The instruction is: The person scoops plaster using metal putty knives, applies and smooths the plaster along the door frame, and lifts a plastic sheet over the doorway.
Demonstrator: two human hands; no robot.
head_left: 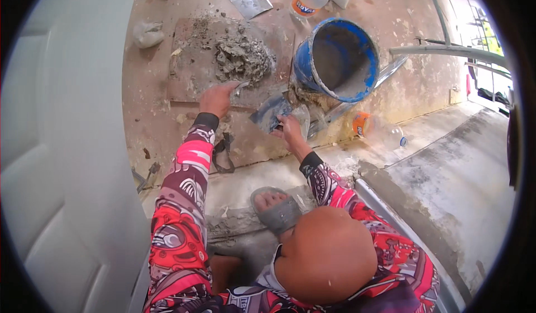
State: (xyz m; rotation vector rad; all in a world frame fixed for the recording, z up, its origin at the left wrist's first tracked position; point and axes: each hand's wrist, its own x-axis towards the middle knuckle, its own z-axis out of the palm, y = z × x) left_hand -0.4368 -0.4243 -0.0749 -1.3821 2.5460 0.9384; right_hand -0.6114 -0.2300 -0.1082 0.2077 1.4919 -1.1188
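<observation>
My left hand (216, 99) is closed at the near edge of a heap of wet grey mortar (241, 56). A small grey tool, mostly hidden by the fingers, pokes out of it toward the heap. The mortar lies on a flat reddish-brown board (192, 90). To the right, my right hand (291, 133) grips a thin, flat blue-grey plate (270, 112) smeared with mortar, held just off the board's near right corner.
A blue bucket (304, 67) with mortar-coated walls stands right of the board. Clear plastic bottles (385, 133) lie beside it and behind. A silver sheet (250, 3) rests at the back. A white door (72, 145) fills the left; a metal bar (446, 51) crosses the right.
</observation>
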